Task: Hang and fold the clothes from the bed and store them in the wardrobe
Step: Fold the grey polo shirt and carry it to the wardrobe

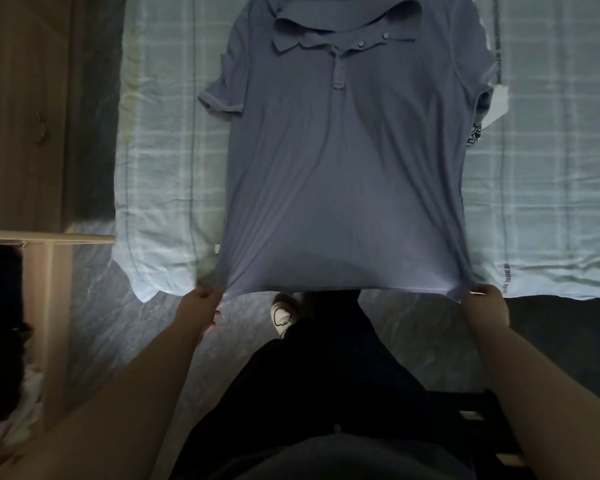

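Note:
A blue-grey polo shirt (pixel 343 161) lies front up on the bed (pixel 160 174), collar at the far side and hem at the near edge. My left hand (pixel 201 306) pinches the hem's left corner. My right hand (pixel 487 304) pinches the right corner. The hem is pulled taut between them, lifted just off the bed's edge. Another garment with dark print (pixel 477 129) peeks out from under the shirt's right sleeve.
The bed has a pale checked sheet. A wooden wardrobe door (pixel 21 109) stands at the left, with an open shelf edge (pixel 45 237) below it. My legs in dark trousers and a white shoe (pixel 283 313) stand on the grey floor by the bed.

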